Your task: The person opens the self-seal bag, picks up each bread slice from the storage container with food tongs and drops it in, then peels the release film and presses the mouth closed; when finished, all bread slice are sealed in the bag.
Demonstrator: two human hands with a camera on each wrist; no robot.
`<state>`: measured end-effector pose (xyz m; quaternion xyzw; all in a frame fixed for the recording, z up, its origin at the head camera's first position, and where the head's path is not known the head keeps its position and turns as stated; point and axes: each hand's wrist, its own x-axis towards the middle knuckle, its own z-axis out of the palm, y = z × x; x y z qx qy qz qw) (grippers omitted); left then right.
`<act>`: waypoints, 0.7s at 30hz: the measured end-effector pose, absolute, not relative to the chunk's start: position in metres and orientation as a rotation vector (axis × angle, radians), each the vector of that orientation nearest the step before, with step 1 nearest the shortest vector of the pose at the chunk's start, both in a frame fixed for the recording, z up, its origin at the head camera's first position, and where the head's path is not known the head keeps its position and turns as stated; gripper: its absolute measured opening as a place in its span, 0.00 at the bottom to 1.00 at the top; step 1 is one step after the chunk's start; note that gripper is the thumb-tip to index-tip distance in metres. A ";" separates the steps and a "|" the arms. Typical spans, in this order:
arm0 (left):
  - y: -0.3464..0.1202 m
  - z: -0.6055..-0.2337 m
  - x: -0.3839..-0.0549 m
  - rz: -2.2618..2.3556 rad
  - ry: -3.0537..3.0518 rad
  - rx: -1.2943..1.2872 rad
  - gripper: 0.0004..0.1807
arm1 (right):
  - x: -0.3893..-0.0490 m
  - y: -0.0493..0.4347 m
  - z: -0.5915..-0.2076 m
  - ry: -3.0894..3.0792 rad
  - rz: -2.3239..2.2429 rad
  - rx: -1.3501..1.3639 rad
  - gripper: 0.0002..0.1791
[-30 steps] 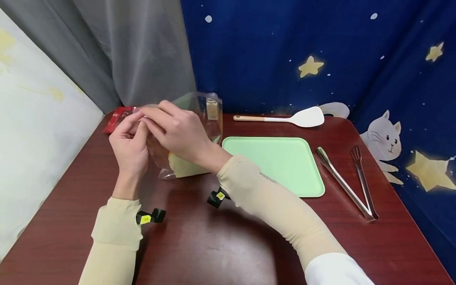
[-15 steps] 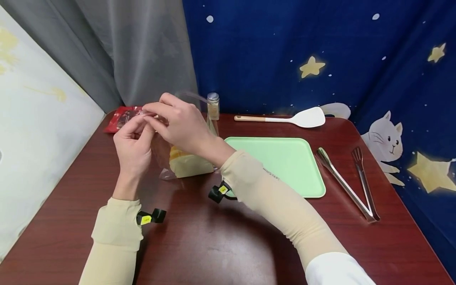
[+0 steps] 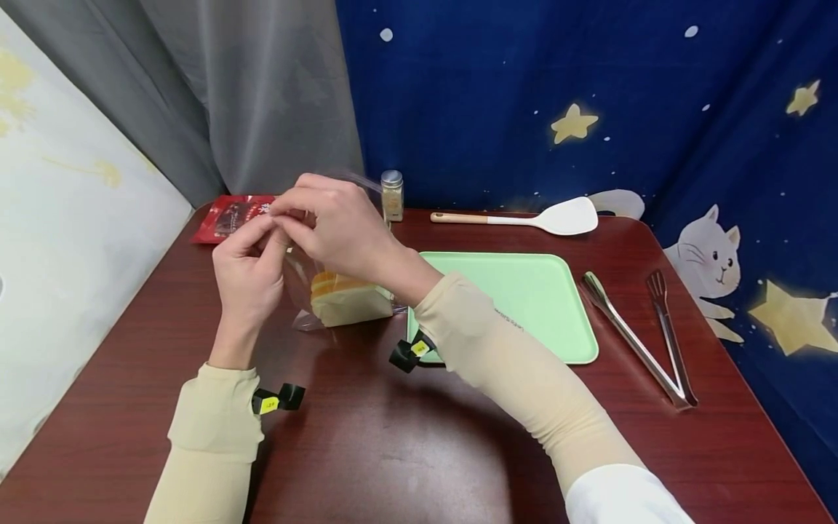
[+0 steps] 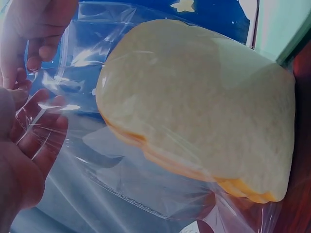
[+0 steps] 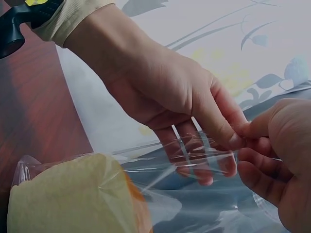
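A clear plastic bag with sliced bread inside stands on the table, left of the light green tray. My left hand pinches the bag's top edge between thumb and forefinger. Right against it, my right hand pinches the same edge, its thumb and fingertips meeting the left ones. In the right wrist view, the left hand's other fingers show through the film. The bread fills much of the left wrist view, its cut face toward the camera and an orange crust along one side.
A red packet lies at the back left corner. A small shaker jar stands behind the bag. To the right are the green tray, a white spatula behind it, and metal tongs near the right edge.
Both hands have shifted slightly right along the bag's top edge, still close together. The bag's upper part has drawn in, so the shaker jar now shows uncovered, and more of the red packet is visible.
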<state>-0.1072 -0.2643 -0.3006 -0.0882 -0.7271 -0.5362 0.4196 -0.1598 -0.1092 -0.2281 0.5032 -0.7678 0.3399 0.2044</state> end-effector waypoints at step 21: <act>-0.263 -0.301 -0.105 -1.294 -1.836 -0.194 0.12 | -0.158 -0.099 -0.233 -2.075 0.852 1.431 0.09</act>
